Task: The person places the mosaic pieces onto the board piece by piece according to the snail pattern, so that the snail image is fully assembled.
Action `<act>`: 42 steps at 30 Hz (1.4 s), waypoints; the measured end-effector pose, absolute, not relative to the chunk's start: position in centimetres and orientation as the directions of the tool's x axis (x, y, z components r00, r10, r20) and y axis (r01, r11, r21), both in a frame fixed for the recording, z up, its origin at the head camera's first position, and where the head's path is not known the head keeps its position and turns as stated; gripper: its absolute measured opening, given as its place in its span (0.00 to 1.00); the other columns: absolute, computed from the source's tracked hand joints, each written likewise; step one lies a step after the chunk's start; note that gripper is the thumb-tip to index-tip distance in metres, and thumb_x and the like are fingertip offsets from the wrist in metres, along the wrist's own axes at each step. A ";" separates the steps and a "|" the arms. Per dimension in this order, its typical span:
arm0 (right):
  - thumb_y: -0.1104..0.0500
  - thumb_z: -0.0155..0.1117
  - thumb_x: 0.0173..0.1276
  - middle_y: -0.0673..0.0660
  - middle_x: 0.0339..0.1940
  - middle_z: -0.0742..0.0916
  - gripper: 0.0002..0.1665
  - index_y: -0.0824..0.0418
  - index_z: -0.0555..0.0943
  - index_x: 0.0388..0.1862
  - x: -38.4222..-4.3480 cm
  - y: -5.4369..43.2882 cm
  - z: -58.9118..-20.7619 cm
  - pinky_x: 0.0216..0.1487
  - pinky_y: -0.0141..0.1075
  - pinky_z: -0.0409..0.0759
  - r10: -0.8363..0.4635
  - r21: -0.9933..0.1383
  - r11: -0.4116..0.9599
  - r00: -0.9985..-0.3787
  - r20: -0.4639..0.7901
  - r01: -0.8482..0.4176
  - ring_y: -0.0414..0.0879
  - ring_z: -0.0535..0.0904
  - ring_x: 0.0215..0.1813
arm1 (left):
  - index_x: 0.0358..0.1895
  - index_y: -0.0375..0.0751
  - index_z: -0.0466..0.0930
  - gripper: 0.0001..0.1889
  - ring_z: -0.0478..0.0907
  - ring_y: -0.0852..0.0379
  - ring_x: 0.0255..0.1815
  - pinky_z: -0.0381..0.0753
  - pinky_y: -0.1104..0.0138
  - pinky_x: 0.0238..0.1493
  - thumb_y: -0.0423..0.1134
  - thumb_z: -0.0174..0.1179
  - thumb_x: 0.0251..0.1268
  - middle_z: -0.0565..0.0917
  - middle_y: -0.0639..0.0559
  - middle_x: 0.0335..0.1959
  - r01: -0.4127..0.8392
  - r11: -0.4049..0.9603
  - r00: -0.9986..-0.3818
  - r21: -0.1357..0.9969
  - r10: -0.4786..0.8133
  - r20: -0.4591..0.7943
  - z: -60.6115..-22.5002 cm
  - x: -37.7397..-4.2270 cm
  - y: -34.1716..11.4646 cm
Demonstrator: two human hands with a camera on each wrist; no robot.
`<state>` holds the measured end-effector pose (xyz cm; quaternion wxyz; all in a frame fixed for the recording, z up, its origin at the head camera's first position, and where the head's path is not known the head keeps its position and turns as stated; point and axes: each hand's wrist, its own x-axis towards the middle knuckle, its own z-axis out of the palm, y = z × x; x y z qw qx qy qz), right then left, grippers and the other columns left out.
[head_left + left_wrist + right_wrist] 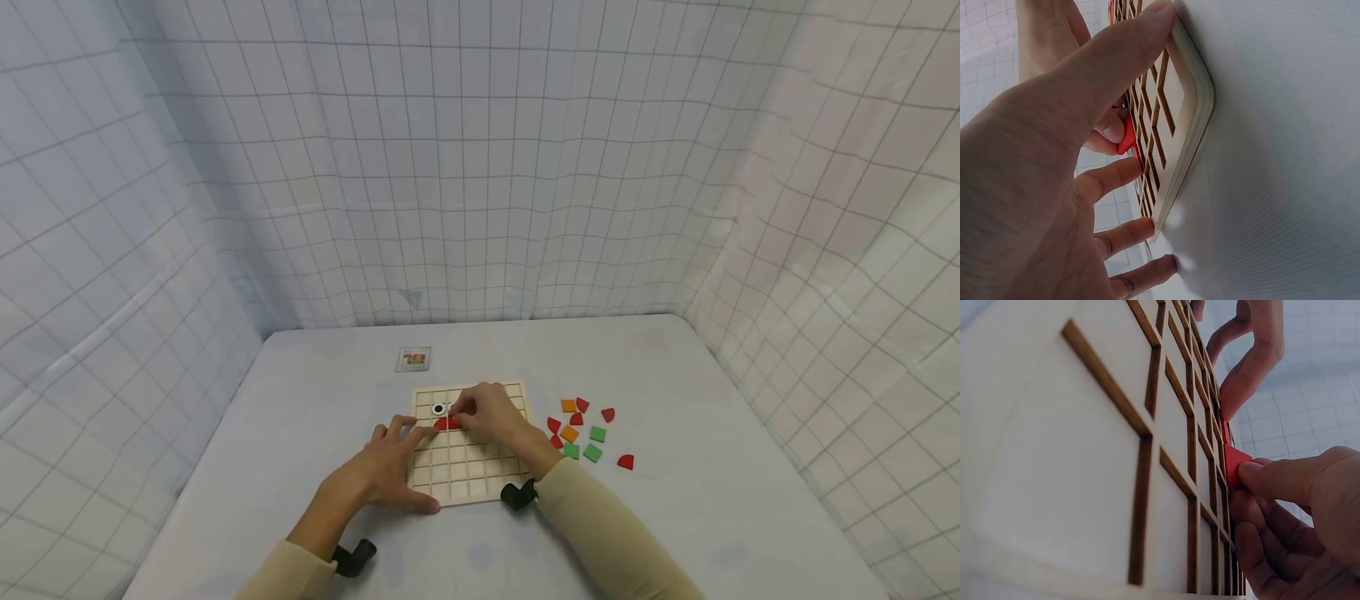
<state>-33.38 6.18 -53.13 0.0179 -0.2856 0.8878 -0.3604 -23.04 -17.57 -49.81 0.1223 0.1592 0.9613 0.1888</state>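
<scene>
A pale wooden grid board (468, 471) lies flat on the table between both hands. My right hand (491, 414) pinches a red piece (1235, 464) between thumb and fingers over a cell in the upper part of the board. My left hand (382, 468) is spread along the board's left side. Its index fingertip touches another red piece (440, 424) set in the grid, while the thumb rests at the near edge. Just above that piece sits a white tile with a black dot (438, 409). The right hand covers some cells.
Right of the board lie loose pieces: several red quarter-rounds (626, 462), orange squares (570, 433) and green squares (592, 452). Beyond the board is a small picture card (414, 359). White gridded curtains (487, 167) enclose the table's back and sides.
</scene>
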 end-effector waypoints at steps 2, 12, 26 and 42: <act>0.60 0.78 0.82 0.50 0.43 0.98 0.04 0.55 0.98 0.48 -34.2 6.3 -54.3 0.46 0.32 0.89 -0.531 -0.632 0.568 -0.821 0.209 -0.528 0.35 0.88 0.40 | 0.89 0.53 0.71 0.63 0.72 0.29 0.78 0.86 0.28 0.69 0.68 0.92 0.49 0.66 0.34 0.88 0.264 0.878 -0.920 0.400 0.354 -0.169 -49.8 -23.0 -17.6; 0.59 0.80 0.79 0.48 0.38 0.98 0.04 0.55 0.99 0.43 -35.1 6.2 -56.0 0.41 0.30 0.87 -0.545 -0.592 0.570 -0.802 0.246 -0.569 0.36 0.89 0.38 | 0.89 0.52 0.72 0.63 0.72 0.27 0.78 0.86 0.28 0.68 0.68 0.92 0.48 0.66 0.33 0.88 0.271 0.878 -0.920 0.395 0.357 -0.161 -49.8 -22.9 -17.6; 0.58 0.77 0.83 0.51 0.39 0.98 0.08 0.57 1.00 0.43 -34.5 6.4 -56.0 0.40 0.32 0.88 -0.555 -0.566 0.582 -0.794 0.248 -0.584 0.38 0.90 0.38 | 0.89 0.54 0.72 0.64 0.73 0.29 0.78 0.88 0.29 0.67 0.70 0.92 0.48 0.66 0.35 0.89 0.260 0.885 -0.925 0.387 0.344 -0.164 -50.2 -23.0 -17.6; 0.64 0.78 0.81 0.55 0.43 0.97 0.05 0.60 0.99 0.44 -31.6 8.1 -51.5 0.48 0.34 0.92 -0.518 -0.582 0.620 -0.832 0.200 -0.526 0.41 0.91 0.44 | 0.89 0.54 0.72 0.62 0.72 0.29 0.76 0.87 0.28 0.67 0.69 0.91 0.51 0.64 0.33 0.89 0.277 0.871 -0.919 0.406 0.363 -0.152 -50.4 -22.8 -17.9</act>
